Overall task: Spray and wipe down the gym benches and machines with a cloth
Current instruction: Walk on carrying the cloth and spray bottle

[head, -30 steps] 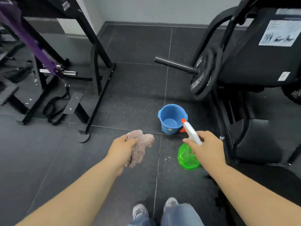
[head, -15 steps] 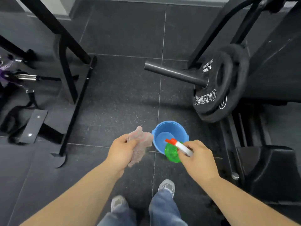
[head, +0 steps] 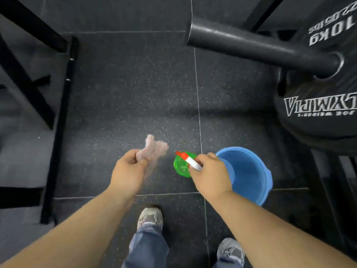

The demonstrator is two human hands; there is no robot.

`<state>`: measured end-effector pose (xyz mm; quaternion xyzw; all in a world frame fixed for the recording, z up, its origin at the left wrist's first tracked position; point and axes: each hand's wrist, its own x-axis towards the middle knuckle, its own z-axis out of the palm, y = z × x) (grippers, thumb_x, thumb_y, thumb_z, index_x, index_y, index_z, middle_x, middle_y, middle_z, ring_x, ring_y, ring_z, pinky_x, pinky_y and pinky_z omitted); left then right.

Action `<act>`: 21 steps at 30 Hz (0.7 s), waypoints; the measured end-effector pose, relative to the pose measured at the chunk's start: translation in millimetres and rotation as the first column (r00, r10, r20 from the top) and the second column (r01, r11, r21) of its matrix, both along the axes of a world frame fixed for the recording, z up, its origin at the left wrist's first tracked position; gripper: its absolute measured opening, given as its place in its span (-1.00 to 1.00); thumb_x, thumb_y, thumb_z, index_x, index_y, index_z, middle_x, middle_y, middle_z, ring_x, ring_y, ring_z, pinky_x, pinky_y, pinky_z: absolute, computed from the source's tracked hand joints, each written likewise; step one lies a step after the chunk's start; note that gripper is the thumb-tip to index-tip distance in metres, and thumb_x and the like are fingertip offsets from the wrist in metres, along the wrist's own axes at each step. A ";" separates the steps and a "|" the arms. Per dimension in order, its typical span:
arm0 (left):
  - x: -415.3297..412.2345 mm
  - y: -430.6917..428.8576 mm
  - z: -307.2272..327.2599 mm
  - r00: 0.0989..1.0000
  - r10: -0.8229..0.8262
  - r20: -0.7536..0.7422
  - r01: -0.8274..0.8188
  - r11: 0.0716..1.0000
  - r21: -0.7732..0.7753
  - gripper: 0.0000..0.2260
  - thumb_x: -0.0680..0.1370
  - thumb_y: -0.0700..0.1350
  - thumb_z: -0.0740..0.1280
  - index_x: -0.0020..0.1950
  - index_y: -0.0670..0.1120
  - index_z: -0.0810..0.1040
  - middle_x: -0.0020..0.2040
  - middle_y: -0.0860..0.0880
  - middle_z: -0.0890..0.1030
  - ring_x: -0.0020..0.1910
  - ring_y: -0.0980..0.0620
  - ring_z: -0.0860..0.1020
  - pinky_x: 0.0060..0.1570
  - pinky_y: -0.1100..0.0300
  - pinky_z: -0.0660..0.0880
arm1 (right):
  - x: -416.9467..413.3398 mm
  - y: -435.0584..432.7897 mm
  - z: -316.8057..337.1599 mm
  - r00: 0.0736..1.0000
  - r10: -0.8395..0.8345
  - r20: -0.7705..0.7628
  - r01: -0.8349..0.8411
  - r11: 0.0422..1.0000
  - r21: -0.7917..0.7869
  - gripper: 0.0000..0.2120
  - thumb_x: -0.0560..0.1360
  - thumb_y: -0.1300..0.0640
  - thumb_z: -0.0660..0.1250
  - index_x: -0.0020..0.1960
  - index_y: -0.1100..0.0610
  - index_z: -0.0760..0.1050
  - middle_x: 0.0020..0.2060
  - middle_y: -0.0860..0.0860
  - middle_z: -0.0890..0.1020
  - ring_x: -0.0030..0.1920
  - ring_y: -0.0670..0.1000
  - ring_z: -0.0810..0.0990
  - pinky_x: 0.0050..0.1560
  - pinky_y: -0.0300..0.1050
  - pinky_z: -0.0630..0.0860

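Observation:
My left hand point(head: 128, 171) grips a pale pink cloth point(head: 154, 148), which sticks up and out past my fingers above the dark floor. My right hand point(head: 209, 175) holds a spray bottle point(head: 182, 165) with a green body, white neck and orange nozzle; the nozzle points left toward the cloth. A blue bucket point(head: 257, 171) stands on the floor just right of and partly under my right hand. The weight machine's black bar point(head: 258, 47) reaches out at upper right, carrying a black 10 kg plate point(head: 318, 105).
A black steel rack frame point(head: 58, 120) runs down the left side, its foot on the floor. The machine's lower black frame point(head: 332, 180) fills the right edge. My two shoes point(head: 149, 217) stand on the speckled rubber tiles below my arms.
The view has dropped and closed in on the floor and bucket. Both hands have lowered; the spray bottle now sits left of the bucket, closer to the cloth.

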<state>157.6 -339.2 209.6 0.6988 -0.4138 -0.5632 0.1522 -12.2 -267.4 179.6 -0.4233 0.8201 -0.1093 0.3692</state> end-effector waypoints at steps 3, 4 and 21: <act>9.6 -11.1 -57.0 1.000 -0.009 -0.012 0.009 1.000 0.015 -0.88 0.61 -0.16 0.29 -0.05 -0.03 0.61 -0.36 0.16 0.59 -0.35 0.20 0.51 -0.38 0.40 0.40 | 14.0 -25.5 -68.2 0.998 0.055 -0.026 -0.053 0.996 0.074 -0.86 0.57 0.14 0.27 0.08 0.11 0.56 -0.07 0.02 0.44 -0.13 0.10 0.49 -0.14 -0.08 0.38; 12.6 -11.9 -73.5 1.000 -0.009 -0.009 0.009 1.000 0.028 -0.86 0.62 -0.17 0.29 -0.05 -0.01 0.62 -0.31 0.14 0.62 -0.29 0.17 0.53 -0.35 0.38 0.41 | 18.4 -31.4 -88.8 0.996 0.081 -0.036 -0.077 0.992 0.100 -0.85 0.58 0.14 0.25 0.09 0.12 0.55 -0.04 0.05 0.46 -0.11 0.11 0.50 -0.14 -0.08 0.38; 19.7 40.3 -180.0 0.999 -0.053 -0.005 0.053 0.995 0.089 -0.80 0.65 -0.17 0.22 -0.05 0.03 0.61 -0.27 0.16 0.63 -0.26 0.17 0.51 -0.36 0.49 0.39 | 48.9 -14.2 -227.6 0.989 -0.098 0.112 0.079 0.983 0.165 -0.51 0.54 0.28 0.22 0.44 0.01 0.36 0.37 0.03 0.39 0.30 0.12 0.43 0.28 -0.06 0.42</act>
